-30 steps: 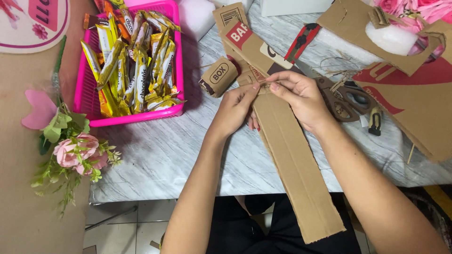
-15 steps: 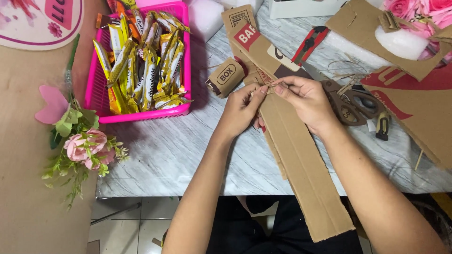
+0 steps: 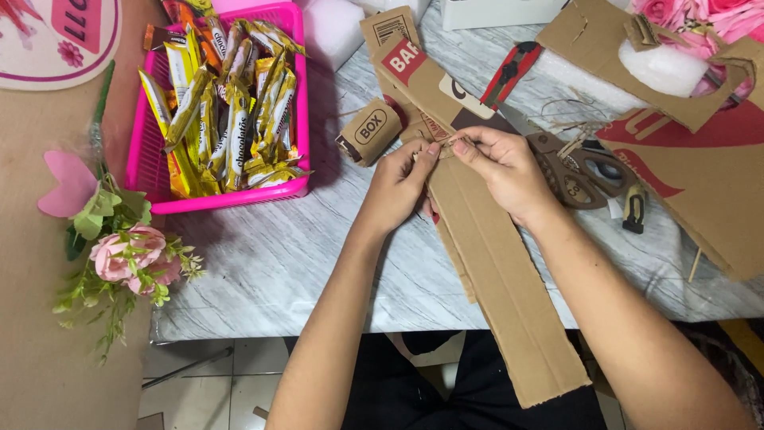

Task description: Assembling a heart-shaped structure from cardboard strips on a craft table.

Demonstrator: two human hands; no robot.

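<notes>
The scene is bright and evenly lit from above, with colours vivid and detail sharp across most of the view. Soft shadows fall toward the lower left of things: a pinkish one spreads from the pink basket (image 3: pixel 159 171) onto the pale marbled tabletop (image 3: pixel 270 263), and faint ones sit beneath the forearms. There is no harsh glare, only a mild sheen on the yellow wrappers (image 3: pixel 231 119), and the edges show slight wide-angle stretching.

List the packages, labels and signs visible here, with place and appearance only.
Snack bars: yellow and brown wrappers in the pink basket, upper left.
Small cardboard roll: brown, oval label, left of the hands.
Round sign: white and pink, top left corner.
</notes>
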